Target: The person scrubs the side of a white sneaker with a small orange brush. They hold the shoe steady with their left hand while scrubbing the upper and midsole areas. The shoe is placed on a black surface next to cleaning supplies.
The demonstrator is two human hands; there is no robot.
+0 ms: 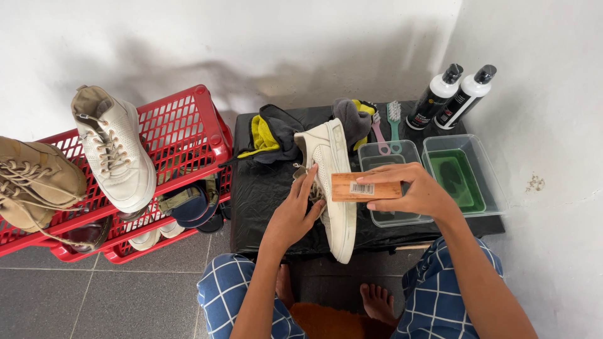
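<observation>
A white sneaker (336, 188) lies on a black-covered low table (264, 194), toe toward me. My left hand (295, 213) grips its side near the laces and holds it steady. My right hand (411, 191) is closed on a wooden-backed brush (365, 187) that rests across the upper side of the sneaker.
Two clear tubs, one (392, 216) under my right hand and one with green liquid (461, 172), stand on the table's right. Behind them are two black-and-white bottles (451, 97), small brushes (386, 125) and dark and yellow cloths (270, 135). A red rack (188, 132) at left holds another white sneaker (116, 150) and a tan boot (34, 182).
</observation>
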